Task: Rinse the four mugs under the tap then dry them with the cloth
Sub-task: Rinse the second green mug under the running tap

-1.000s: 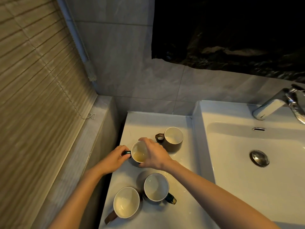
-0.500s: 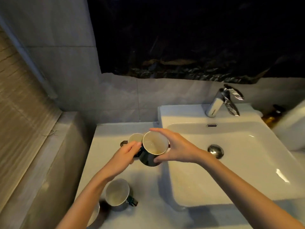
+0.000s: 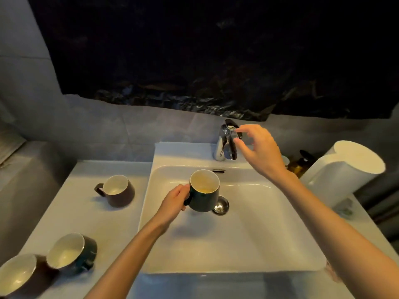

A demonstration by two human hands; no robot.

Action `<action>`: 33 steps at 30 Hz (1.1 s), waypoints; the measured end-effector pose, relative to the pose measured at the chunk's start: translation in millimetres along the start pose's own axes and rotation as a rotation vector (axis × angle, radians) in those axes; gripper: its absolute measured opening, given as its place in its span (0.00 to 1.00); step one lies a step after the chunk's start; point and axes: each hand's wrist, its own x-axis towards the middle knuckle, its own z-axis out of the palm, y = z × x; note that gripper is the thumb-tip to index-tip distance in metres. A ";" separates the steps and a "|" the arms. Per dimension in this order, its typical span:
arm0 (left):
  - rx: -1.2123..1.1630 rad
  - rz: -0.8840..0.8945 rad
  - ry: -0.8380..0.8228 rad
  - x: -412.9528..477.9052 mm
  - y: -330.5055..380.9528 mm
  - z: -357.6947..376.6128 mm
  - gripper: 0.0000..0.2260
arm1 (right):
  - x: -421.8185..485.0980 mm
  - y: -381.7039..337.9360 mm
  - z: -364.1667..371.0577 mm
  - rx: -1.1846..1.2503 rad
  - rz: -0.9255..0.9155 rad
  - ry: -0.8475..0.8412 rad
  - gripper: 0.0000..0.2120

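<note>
Sink (image 3: 269,244) lies straight below me, white and square, with the metal plug (image 3: 221,205) near its middle. My left hand (image 3: 173,205) curls round the handle of a dark mug (image 3: 204,190) and holds it upright over the basin, close by the plug, with something yellowish in its bottom. My right hand (image 3: 259,152) reaches to the tap (image 3: 225,141) at the back rim. Its fingers are loosely spread and hold nothing, the tips right at the lever, though I cannot tell whether they touch it. The other three mugs stand on the counter (image 3: 90,219) to my left: a brown mug (image 3: 117,190) farther back, a second dark mug (image 3: 72,252) nearer me, and a blurred mug (image 3: 19,275) just beside that one at the edge of my view. Right of the sink stand a white jug (image 3: 345,169) and an amber bottle (image 3: 299,164).
</note>
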 end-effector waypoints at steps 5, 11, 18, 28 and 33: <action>-0.018 -0.054 0.050 16.3 16.5 37.9 0.13 | 21.5 21.5 14.9 -0.092 -0.071 -0.123 0.18; -0.005 -0.057 0.076 35.1 31.3 63.0 0.12 | 45.4 23.2 42.2 -0.149 -0.105 -0.177 0.23; -0.001 -0.030 0.090 46.6 36.4 72.7 0.13 | 55.5 27.6 53.3 -0.217 -0.231 -0.048 0.16; 0.026 0.014 0.084 51.2 33.8 72.5 0.12 | 77.4 24.7 53.4 -0.202 -0.201 -0.005 0.13; 0.040 0.032 0.073 52.2 29.3 70.5 0.13 | 80.9 20.5 50.5 -0.199 -0.153 -0.060 0.15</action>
